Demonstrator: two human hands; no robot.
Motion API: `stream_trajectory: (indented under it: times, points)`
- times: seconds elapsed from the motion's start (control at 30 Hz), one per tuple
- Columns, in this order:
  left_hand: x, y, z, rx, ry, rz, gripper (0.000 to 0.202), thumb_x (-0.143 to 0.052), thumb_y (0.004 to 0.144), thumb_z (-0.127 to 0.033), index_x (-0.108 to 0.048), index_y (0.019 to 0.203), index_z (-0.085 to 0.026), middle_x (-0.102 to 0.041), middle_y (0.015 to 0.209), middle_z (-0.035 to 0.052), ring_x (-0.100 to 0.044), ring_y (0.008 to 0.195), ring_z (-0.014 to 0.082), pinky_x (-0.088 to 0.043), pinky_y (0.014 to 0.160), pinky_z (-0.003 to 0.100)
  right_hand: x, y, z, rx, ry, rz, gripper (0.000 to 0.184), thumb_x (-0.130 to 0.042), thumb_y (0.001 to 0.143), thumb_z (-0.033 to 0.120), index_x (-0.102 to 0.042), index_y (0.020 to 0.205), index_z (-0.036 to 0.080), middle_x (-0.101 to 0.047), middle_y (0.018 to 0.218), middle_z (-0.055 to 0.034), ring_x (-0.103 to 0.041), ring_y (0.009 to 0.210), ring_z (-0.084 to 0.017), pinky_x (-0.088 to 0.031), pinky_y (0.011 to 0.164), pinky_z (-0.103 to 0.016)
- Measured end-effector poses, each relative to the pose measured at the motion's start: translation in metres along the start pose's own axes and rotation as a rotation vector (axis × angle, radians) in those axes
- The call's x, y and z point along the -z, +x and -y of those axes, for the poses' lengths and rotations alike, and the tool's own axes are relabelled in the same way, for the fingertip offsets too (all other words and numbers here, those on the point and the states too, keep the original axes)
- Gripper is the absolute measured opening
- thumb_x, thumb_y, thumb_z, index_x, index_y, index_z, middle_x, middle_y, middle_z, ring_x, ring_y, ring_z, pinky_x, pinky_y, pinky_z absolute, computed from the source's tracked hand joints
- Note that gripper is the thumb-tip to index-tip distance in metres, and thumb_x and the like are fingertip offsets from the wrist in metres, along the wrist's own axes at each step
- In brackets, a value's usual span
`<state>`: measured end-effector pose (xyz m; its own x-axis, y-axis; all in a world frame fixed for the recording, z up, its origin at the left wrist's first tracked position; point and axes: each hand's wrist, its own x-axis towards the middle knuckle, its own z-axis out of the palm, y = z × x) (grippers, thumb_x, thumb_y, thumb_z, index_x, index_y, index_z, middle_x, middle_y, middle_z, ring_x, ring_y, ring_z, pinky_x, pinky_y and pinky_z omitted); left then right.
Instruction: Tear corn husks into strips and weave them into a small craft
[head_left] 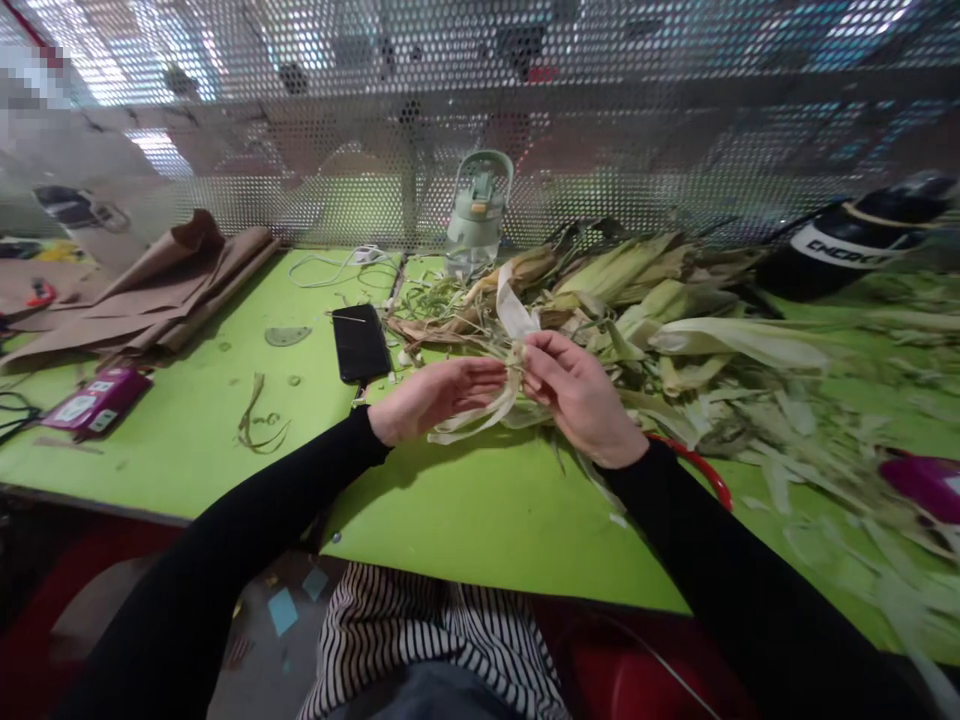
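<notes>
The left hand (pixel 439 395) lies palm up just above the table (pixel 465 510), its fingers loosely curled around pale strips of corn husk (pixel 487 410) that trail down toward the wrist. The right hand (pixel 577 390) faces it, fingers bent and pinching the same husk bundle at its knotted middle, where one wide pale strip (pixel 512 310) stands up and curls over. Both hands meet at that point, close together, and both arms wear black sleeves.

Just behind and to the right of the hands sits a loose heap of corn husks (pixel 660 290), green and dried, spreading across the green table toward its right edge, where torn scraps (pixel 810 450) lie scattered. A red curved handle (pixel 705 470) shows beside the right wrist; what it belongs to is hidden.

Left of the hands a black phone (pixel 360 343) lies flat, with a white cable (pixel 337 265) behind it. A pale green water bottle (pixel 478 210) stands upright against the perforated metal screen (pixel 300 120). Farther left are folded brown paper (pixel 165 290) and a small purple packet (pixel 97 398). A single curled husk strip (pixel 259 425) rests between the packet and the left arm.
</notes>
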<state>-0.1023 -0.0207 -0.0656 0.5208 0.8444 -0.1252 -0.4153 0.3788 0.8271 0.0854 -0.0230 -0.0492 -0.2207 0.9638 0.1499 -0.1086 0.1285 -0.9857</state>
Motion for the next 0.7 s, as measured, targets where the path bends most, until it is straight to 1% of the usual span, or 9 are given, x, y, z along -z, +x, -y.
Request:
stream_trajectory:
  times: [0.1, 0.17, 0.2, 0.3, 0.33, 0.4, 0.5, 0.6, 0.7]
  points:
    - [-0.006, 0.001, 0.013, -0.120, 0.129, -0.016, 0.022, -0.072, 0.076, -0.008, -0.069, 0.098, -0.015, -0.072, 0.104, 0.0055, -0.066, 0.096, 0.0147, -0.047, 0.096, 0.030, -0.006, -0.003, 0.001, -0.003, -0.083, -0.004, 0.024, -0.069, 0.082, 0.041, -0.058, 0.088, 0.020, -0.046, 0.058, 0.0085, -0.038, 0.048, -0.007, -0.029, 0.046, -0.020]
    - [-0.009, 0.000, 0.018, -0.177, 0.191, -0.048, 0.012, -0.074, 0.081, -0.020, -0.067, 0.089, -0.015, -0.070, 0.089, 0.0021, -0.064, 0.081, 0.0108, -0.049, 0.087, 0.027, -0.005, -0.012, 0.007, 0.015, -0.236, 0.010, 0.024, -0.067, 0.084, 0.040, -0.061, 0.095, 0.020, -0.051, 0.065, 0.0061, -0.043, 0.051, -0.008, -0.034, 0.047, -0.021]
    - [-0.009, -0.001, 0.019, -0.196, 0.200, -0.062, 0.014, -0.073, 0.083, -0.026, -0.065, 0.086, -0.015, -0.069, 0.085, 0.0009, -0.063, 0.077, 0.0097, -0.049, 0.084, 0.026, -0.002, -0.019, 0.012, 0.042, -0.343, 0.009, 0.024, -0.065, 0.086, 0.039, -0.062, 0.099, 0.019, -0.055, 0.073, 0.0036, -0.047, 0.054, -0.009, -0.037, 0.050, -0.022]
    - [-0.009, -0.006, 0.017, -0.197, 0.179, -0.090, 0.020, -0.071, 0.085, -0.031, -0.059, 0.084, -0.015, -0.069, 0.083, 0.0015, -0.064, 0.077, 0.0096, -0.049, 0.080, 0.023, 0.027, -0.047, 0.030, 0.139, -0.757, -0.041, 0.021, -0.061, 0.089, 0.039, -0.065, 0.095, 0.019, -0.062, 0.098, -0.0046, -0.055, 0.069, -0.012, -0.043, 0.061, -0.026]
    - [-0.010, -0.008, 0.015, -0.175, 0.162, -0.093, 0.020, -0.070, 0.086, -0.031, -0.057, 0.083, -0.016, -0.069, 0.080, 0.0017, -0.065, 0.076, 0.0101, -0.050, 0.077, 0.022, 0.041, -0.058, 0.036, 0.127, -0.910, -0.059, 0.021, -0.060, 0.089, 0.040, -0.065, 0.089, 0.019, -0.063, 0.094, -0.0051, -0.055, 0.069, -0.014, -0.042, 0.062, -0.027]
    - [-0.011, -0.013, 0.010, -0.123, 0.139, -0.097, 0.020, -0.068, 0.086, -0.030, -0.053, 0.081, -0.017, -0.067, 0.074, 0.0006, -0.065, 0.070, 0.0107, -0.050, 0.068, 0.021, 0.073, -0.082, 0.044, 0.014, -1.144, -0.040, 0.026, -0.056, 0.090, 0.044, -0.064, 0.083, 0.020, -0.064, 0.079, -0.0040, -0.054, 0.063, -0.015, -0.039, 0.060, -0.029]
    - [-0.016, -0.019, 0.007, -0.080, 0.121, -0.125, 0.019, -0.066, 0.085, -0.030, -0.051, 0.083, -0.018, -0.065, 0.069, -0.0017, -0.062, 0.061, 0.0104, -0.048, 0.057, 0.020, 0.109, -0.113, 0.044, -0.214, -1.353, 0.024, 0.031, -0.055, 0.087, 0.050, -0.063, 0.084, 0.020, -0.067, 0.076, -0.0069, -0.059, 0.063, -0.021, -0.042, 0.060, -0.032]
    - [-0.020, -0.022, 0.008, -0.072, 0.126, -0.125, 0.018, -0.067, 0.083, -0.029, -0.052, 0.087, -0.019, -0.064, 0.069, -0.0033, -0.063, 0.060, 0.0098, -0.051, 0.059, 0.020, 0.118, -0.129, 0.033, -0.225, -1.416, 0.041, 0.037, -0.056, 0.084, 0.051, -0.064, 0.097, 0.018, -0.072, 0.096, -0.0149, -0.067, 0.084, -0.030, -0.050, 0.073, -0.039]
    - [-0.023, -0.022, 0.009, -0.111, 0.133, -0.071, 0.019, -0.068, 0.082, -0.028, -0.053, 0.088, -0.018, -0.061, 0.067, -0.0046, -0.061, 0.058, 0.0084, -0.052, 0.060, 0.020, 0.111, -0.127, 0.025, -0.206, -1.473, 0.048, 0.037, -0.053, 0.082, 0.035, -0.061, 0.112, 0.015, -0.071, 0.113, -0.0193, -0.068, 0.101, -0.034, -0.052, 0.085, -0.044]
